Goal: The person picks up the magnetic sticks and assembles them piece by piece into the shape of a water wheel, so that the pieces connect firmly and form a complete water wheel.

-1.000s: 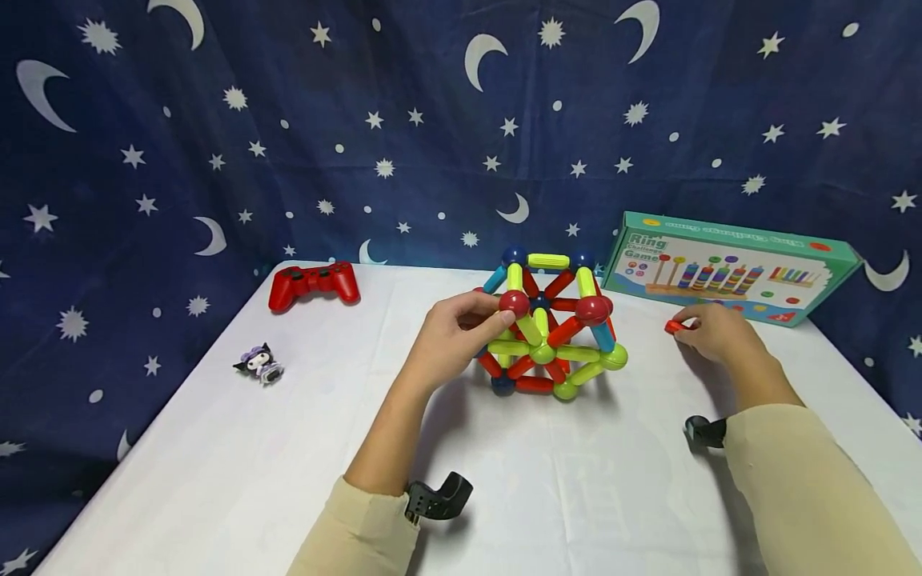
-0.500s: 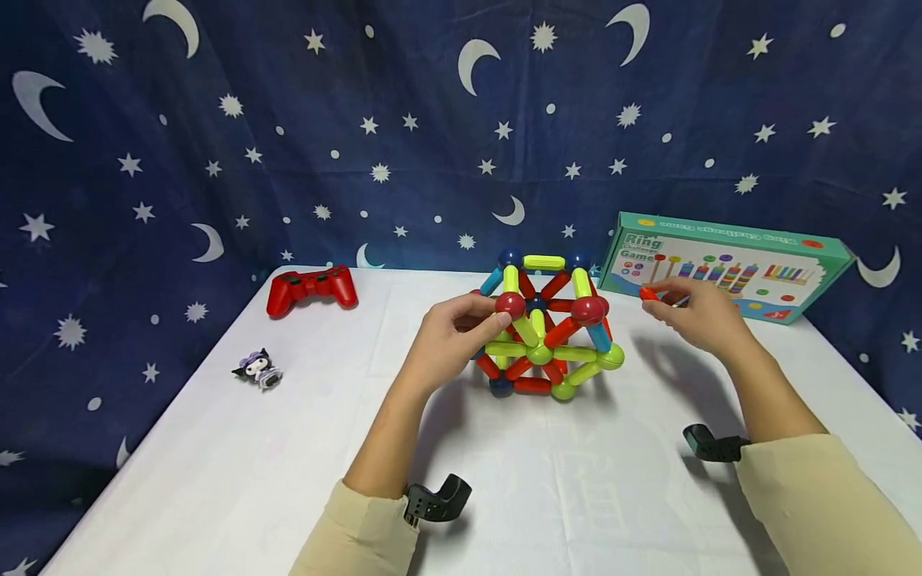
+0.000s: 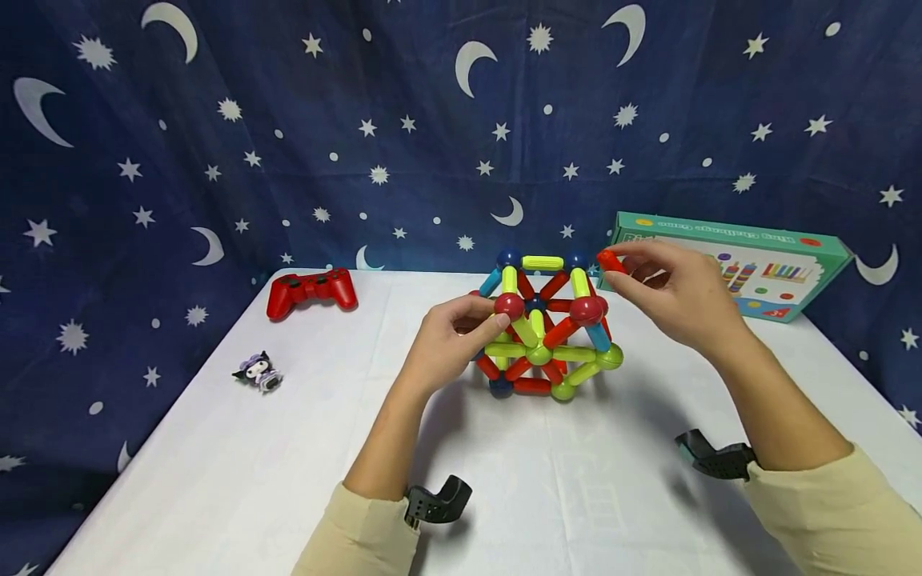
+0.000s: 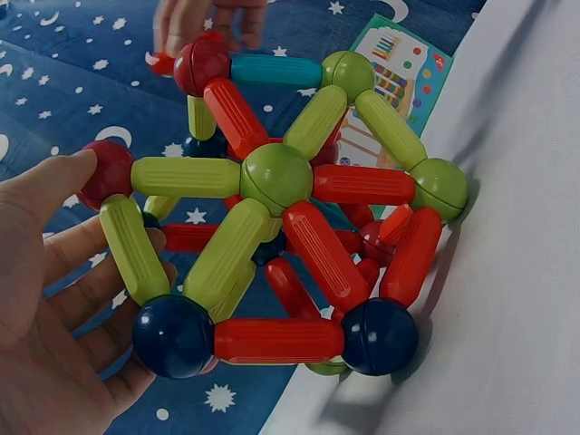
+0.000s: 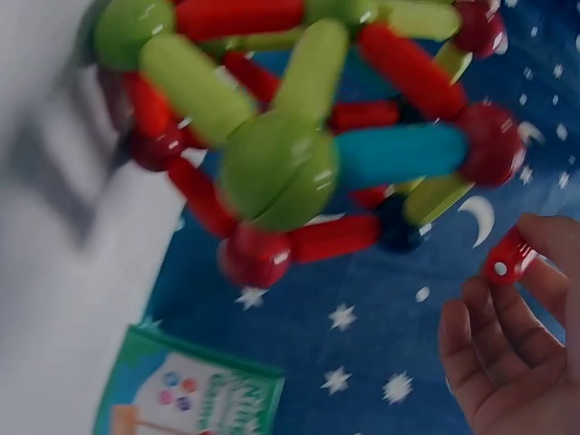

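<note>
A ball-and-rod magnetic building toy stands on the white table, with red, lime, blue and teal parts joined into a many-sided frame. My left hand holds it at the left, thumb and fingers on a red ball near its upper front corner. In the left wrist view, the thumb presses that red ball. My right hand pinches a short red rod between thumb and fingers, in the air just right of the frame's top. The right wrist view shows a pale round spot on the end of this red rod.
A green Ring Challenge Game box leans at the back right, partly covered by my right hand. A red game controller and a small figurine lie on the left of the table. A starry blue cloth hangs behind.
My right hand has lifted the red rod off the table and carried it up and left, beside the frame's top. The left hand keeps its hold on the red ball.
</note>
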`<state>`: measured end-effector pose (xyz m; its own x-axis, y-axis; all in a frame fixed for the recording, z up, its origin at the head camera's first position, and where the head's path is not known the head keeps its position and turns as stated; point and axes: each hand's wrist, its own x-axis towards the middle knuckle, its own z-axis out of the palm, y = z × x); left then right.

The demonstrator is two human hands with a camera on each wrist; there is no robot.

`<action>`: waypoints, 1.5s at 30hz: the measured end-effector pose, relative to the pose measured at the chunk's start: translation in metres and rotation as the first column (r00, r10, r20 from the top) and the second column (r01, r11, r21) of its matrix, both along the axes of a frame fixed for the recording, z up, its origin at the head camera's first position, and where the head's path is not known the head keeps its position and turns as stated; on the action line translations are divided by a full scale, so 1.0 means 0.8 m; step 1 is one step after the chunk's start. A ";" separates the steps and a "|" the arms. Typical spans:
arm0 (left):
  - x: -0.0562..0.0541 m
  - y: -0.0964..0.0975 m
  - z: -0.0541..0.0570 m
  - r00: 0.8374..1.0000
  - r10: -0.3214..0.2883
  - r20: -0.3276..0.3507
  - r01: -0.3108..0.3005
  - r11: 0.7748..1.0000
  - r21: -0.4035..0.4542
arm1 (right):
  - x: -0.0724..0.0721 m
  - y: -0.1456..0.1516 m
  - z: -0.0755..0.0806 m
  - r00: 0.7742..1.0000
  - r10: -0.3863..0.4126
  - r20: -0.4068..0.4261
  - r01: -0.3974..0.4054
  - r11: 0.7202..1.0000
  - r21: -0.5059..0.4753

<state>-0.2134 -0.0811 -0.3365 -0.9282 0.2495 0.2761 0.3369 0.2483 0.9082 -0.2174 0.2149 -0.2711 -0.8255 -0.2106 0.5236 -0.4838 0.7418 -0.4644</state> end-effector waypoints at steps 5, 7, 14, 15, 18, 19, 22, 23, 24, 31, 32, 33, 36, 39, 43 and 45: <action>0.000 0.001 0.000 1.000 0.010 -0.013 -0.010 1.000 0.003 | 0.014 -0.024 0.016 0.993 0.090 -0.079 -0.087 0.995 0.041; 0.000 0.002 -0.001 1.000 0.017 -0.013 -0.017 1.000 0.005 | 0.017 -0.033 0.019 0.988 0.121 -0.099 -0.115 0.991 0.066; 0.002 0.010 -0.002 0.998 0.052 -0.020 -0.052 0.999 0.007 | 0.022 -0.056 0.016 0.976 0.193 -0.104 -0.173 0.969 0.179; 0.002 0.011 -0.001 0.998 0.056 -0.024 -0.056 0.998 0.003 | 0.023 -0.058 0.015 0.976 0.194 -0.097 -0.174 0.967 0.188; 0.004 0.013 0.000 0.997 0.063 -0.035 -0.063 0.998 -0.009 | 0.023 -0.064 0.015 0.977 0.196 -0.080 -0.175 0.961 0.216; 0.005 0.013 0.001 0.997 0.065 -0.039 -0.066 0.998 -0.014 | 0.022 -0.066 0.015 0.978 0.197 -0.074 -0.175 0.957 0.229; 0.006 0.013 0.002 0.996 0.069 -0.049 -0.071 0.997 -0.026 | 0.021 -0.069 0.016 0.978 0.202 -0.060 -0.178 0.944 0.279; 0.006 0.013 0.002 0.996 0.070 -0.051 -0.072 0.997 -0.031 | 0.020 -0.070 0.017 0.977 0.204 -0.058 -0.178 0.938 0.296; 0.006 0.013 0.002 0.996 0.070 -0.054 -0.072 0.997 -0.034 | 0.019 -0.071 0.017 0.977 0.205 -0.056 -0.178 0.933 0.311; 0.005 0.014 0.002 0.995 0.069 -0.068 -0.073 0.996 -0.055 | 0.017 -0.076 0.021 0.979 0.201 -0.026 -0.172 0.894 0.413; 0.005 0.014 0.002 0.995 0.070 -0.069 -0.074 0.996 -0.057 | 0.017 -0.078 0.021 0.981 0.194 -0.015 -0.169 0.886 0.432; 0.005 0.014 0.001 0.995 0.071 -0.070 -0.075 0.996 -0.057 | 0.017 -0.080 0.022 0.983 0.185 -0.004 -0.164 0.877 0.452; 0.005 0.014 0.001 0.995 0.071 -0.076 -0.075 0.996 -0.055 | 0.017 -0.086 0.025 0.986 0.160 0.034 -0.155 0.848 0.507; 0.004 0.015 0.001 0.995 0.068 -0.078 -0.072 0.996 -0.051 | 0.017 -0.090 0.029 0.988 0.147 0.057 -0.154 0.825 0.543; 0.004 0.015 0.002 0.995 0.067 -0.075 -0.071 0.996 -0.046 | 0.018 -0.095 0.034 0.987 0.138 0.080 -0.159 0.811 0.562; 0.004 0.014 0.003 0.995 0.065 -0.072 -0.068 0.997 -0.042 | 0.018 -0.096 0.037 0.987 0.134 0.091 -0.162 0.806 0.569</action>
